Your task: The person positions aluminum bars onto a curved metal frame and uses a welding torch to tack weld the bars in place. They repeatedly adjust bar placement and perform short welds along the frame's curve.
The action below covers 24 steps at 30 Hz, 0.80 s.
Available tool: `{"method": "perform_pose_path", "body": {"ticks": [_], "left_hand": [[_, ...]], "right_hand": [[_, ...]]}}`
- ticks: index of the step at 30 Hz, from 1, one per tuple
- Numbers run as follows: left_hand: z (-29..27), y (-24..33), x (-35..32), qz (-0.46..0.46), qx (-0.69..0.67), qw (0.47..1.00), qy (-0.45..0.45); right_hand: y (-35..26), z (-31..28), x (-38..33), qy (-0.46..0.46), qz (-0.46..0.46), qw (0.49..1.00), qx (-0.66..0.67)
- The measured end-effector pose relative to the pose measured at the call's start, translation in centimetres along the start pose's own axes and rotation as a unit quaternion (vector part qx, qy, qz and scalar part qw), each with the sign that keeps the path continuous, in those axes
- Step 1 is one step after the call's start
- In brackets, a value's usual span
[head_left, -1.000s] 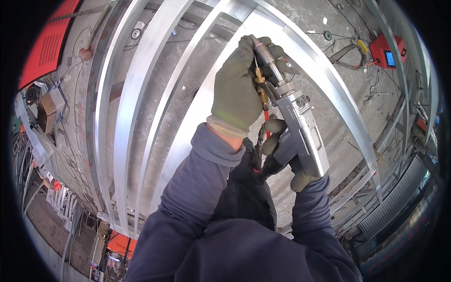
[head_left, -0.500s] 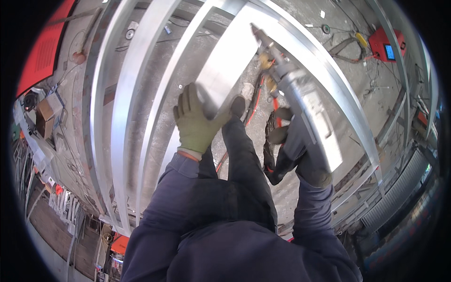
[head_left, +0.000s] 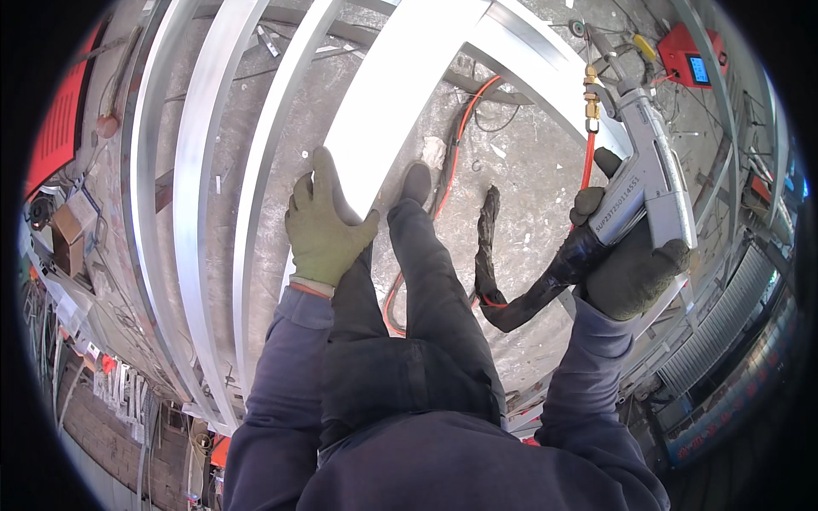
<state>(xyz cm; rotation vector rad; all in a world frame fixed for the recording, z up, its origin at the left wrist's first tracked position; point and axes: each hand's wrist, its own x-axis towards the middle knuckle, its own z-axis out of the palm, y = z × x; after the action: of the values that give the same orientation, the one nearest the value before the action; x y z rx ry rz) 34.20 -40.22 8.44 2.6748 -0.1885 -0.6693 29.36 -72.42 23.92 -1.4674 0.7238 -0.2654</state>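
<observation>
My left hand (head_left: 325, 223), in an olive work glove, rests against the near part of a broad, shiny metal bar (head_left: 388, 94). Its fingers are spread, with the thumb reaching across the bar's edge. Out to the right, my right hand (head_left: 635, 274) in a dark glove grips a grey welding gun (head_left: 639, 175). Brass fittings (head_left: 591, 100) and a red hose (head_left: 588, 162) run along the gun's left side. A black-sleeved cable (head_left: 545, 285) hangs from its grip and curves over the floor. The gun's nozzle points away from me, over the frame's right-hand bar (head_left: 545, 60).
Several long metal bars (head_left: 198, 153) of the frame run lengthwise on my left. A red machine with a lit screen (head_left: 692, 58) stands at the far right. Another red cabinet (head_left: 61, 119) is at the far left, near a cardboard box (head_left: 75, 223). An orange hose (head_left: 456, 140) trails between my legs.
The welding gun in my right hand has swung right, away from the broad bar. My left hand has shifted a little left and nearer along that bar. The view has shifted too.
</observation>
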Motion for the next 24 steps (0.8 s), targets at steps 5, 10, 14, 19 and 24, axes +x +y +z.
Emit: {"method": "perform_pose_path", "body": {"ticks": [5,10,14,19,24], "left_hand": [[-0.2,-0.1,0.0,0.006,-0.015,1.0,-0.01],[-0.6,-0.2,0.2,0.017,-0.042,0.999,-0.019],[-1.0,-0.2,0.2,0.013,-0.062,0.997,-0.031],[-1.2,-0.4,0.2,0.018,-0.081,0.996,-0.037],[-1.0,-0.4,0.3,0.025,-0.065,0.997,-0.03]], "right_hand": [[-0.3,0.8,0.3,0.003,0.017,1.0,-0.002],[-0.2,1.4,0.9,0.005,0.016,1.0,0.004],[0.2,1.5,1.1,0.004,0.028,1.0,0.01],[0.8,0.8,1.2,-0.026,0.034,0.998,0.034],[1.2,0.5,1.3,-0.04,0.014,0.998,0.054]]}}
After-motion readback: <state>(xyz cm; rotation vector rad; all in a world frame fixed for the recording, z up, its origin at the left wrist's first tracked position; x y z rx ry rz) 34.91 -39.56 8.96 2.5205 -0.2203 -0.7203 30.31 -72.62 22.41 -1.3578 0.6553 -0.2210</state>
